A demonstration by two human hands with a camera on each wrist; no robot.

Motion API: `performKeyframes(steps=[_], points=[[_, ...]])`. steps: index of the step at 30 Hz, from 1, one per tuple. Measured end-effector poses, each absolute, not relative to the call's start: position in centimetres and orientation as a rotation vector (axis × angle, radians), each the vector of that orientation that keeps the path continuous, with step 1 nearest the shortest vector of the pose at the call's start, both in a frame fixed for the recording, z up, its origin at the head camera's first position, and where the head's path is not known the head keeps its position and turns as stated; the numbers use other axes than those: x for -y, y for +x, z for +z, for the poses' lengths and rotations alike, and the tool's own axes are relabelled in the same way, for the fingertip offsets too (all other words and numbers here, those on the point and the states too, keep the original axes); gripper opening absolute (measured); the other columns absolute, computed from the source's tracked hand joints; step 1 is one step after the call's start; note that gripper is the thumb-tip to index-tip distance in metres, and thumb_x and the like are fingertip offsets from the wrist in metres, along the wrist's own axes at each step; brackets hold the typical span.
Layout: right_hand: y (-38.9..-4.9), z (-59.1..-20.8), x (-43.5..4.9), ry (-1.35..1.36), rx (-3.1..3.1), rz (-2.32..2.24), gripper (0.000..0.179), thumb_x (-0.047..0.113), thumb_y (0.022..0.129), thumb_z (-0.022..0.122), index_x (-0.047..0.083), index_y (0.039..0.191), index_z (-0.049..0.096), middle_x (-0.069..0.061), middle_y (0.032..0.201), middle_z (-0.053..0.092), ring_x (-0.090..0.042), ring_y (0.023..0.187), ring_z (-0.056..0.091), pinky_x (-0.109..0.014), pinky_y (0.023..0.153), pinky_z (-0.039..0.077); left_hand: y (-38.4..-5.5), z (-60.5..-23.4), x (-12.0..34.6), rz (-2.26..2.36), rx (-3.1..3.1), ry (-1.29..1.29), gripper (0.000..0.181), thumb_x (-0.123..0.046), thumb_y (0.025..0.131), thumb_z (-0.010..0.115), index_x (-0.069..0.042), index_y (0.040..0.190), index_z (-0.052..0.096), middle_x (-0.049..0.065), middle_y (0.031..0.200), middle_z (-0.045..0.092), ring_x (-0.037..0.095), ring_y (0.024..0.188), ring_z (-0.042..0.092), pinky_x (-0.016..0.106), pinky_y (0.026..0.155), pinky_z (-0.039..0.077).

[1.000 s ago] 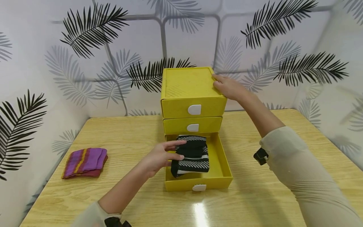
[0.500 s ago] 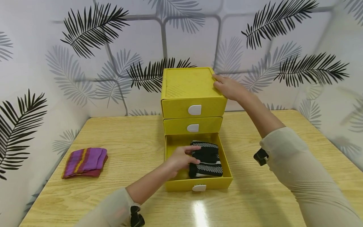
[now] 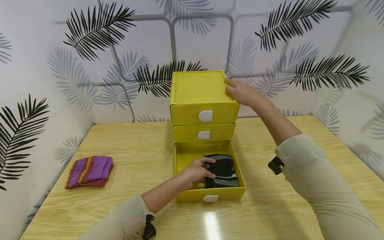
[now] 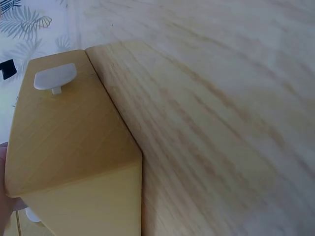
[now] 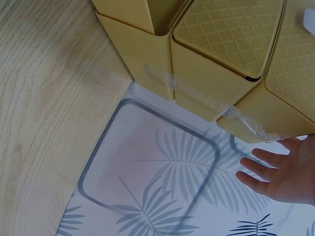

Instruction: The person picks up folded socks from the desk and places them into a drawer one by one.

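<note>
A yellow unit of stacked drawers (image 3: pixel 205 86) stands on the table, its bottom drawer (image 3: pixel 210 194) pulled out. Inside that drawer, toward the right side, lies a folded black-and-white patterned cloth (image 3: pixel 223 168). My left hand (image 3: pixel 196 173) reaches over the drawer's front left and grips the cloth's left edge, thumb and index finger on top. Only a sliver of this hand (image 4: pixel 5 206) shows beside the drawer front in the left wrist view. Up at the unit's top right edge, my right hand (image 3: pixel 244 93) rests with fingers extended, as the right wrist view (image 5: pixel 285 169) also shows.
A folded purple, maroon and yellow cloth (image 3: pixel 90 171) lies on the wooden table (image 3: pixel 132 146) at left. The two upper drawers with white pulls (image 3: pixel 205 116) are closed. Behind the table hangs a leaf-patterned backdrop (image 3: pixel 198 43).
My left hand has carried the black-and-white cloth rightward and down into the open drawer, toward its right wall. My right hand has stayed on the unit's top edge.
</note>
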State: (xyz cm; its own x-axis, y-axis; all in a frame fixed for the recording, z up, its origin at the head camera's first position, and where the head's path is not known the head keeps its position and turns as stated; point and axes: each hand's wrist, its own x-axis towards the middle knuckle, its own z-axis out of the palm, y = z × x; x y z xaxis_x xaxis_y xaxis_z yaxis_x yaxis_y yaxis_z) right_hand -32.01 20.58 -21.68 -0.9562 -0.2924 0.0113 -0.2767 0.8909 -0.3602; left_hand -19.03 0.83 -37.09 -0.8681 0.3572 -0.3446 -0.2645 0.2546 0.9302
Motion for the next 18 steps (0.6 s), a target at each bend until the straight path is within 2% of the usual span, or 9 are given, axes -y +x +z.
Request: performKeyframes(steps=[3,6,11,15,18], points=[[-32.1,-21.7,-20.6,-0.444,-3.015,-0.566,0.057,0.032,0.096,0.018,0.011,0.149,0.012,-0.019,0.149,0.014,-0.033,0.136,0.011,-0.046,0.107,0.012,-19.1,-37.1,-0.7,1.634,-2.027,0.101,0.050,0.008,0.079,0.066,-0.007,0.125,0.055,0.014,0.103,0.049,0.015,0.058,0.046,0.024,0.056,0.046],[-32.1,-21.8,-20.6,-0.449,-3.019,-0.568,0.057,0.032,0.096,0.019,0.010,0.149,0.013,-0.019,0.149,0.014,-0.032,0.136,0.011,-0.046,0.107,0.012,-19.1,-36.9,-0.3,1.627,-1.982,0.128,0.050,0.007,0.080,0.066,-0.006,0.127,0.052,0.016,0.106,0.049,0.017,0.064,0.052,0.029,0.065,0.051],[-32.1,-21.8,-20.6,-0.449,-3.021,-0.564,0.057,0.032,0.096,0.019,0.010,0.149,0.013,-0.018,0.149,0.014,-0.032,0.136,0.011,-0.046,0.107,0.012,-19.1,-35.9,1.2,1.658,-1.898,0.178,0.048,0.007,0.084,0.061,0.002,0.129,0.045,0.018,0.102,0.051,0.026,0.083,0.059,0.038,0.079,0.050],[-32.0,-21.7,-20.6,-0.442,-3.018,-0.567,0.057,0.032,0.096,0.019,0.010,0.149,0.012,-0.018,0.149,0.014,-0.033,0.135,0.011,-0.046,0.107,0.011,-19.0,-34.5,3.1,1.703,-1.901,0.221,0.043,0.004,0.087,0.059,0.007,0.127,0.043,0.021,0.110,0.048,0.036,0.102,0.055,0.041,0.085,0.047],[-32.0,-21.7,-20.6,-0.440,-3.014,-0.574,0.057,0.032,0.096,0.019,0.010,0.149,0.012,-0.019,0.149,0.014,-0.033,0.135,0.011,-0.046,0.107,0.011,-18.9,-33.3,5.1,1.681,-1.971,0.304,0.041,0.000,0.088,0.058,0.007,0.126,0.046,0.022,0.116,0.050,0.035,0.105,0.054,0.039,0.085,0.047]])
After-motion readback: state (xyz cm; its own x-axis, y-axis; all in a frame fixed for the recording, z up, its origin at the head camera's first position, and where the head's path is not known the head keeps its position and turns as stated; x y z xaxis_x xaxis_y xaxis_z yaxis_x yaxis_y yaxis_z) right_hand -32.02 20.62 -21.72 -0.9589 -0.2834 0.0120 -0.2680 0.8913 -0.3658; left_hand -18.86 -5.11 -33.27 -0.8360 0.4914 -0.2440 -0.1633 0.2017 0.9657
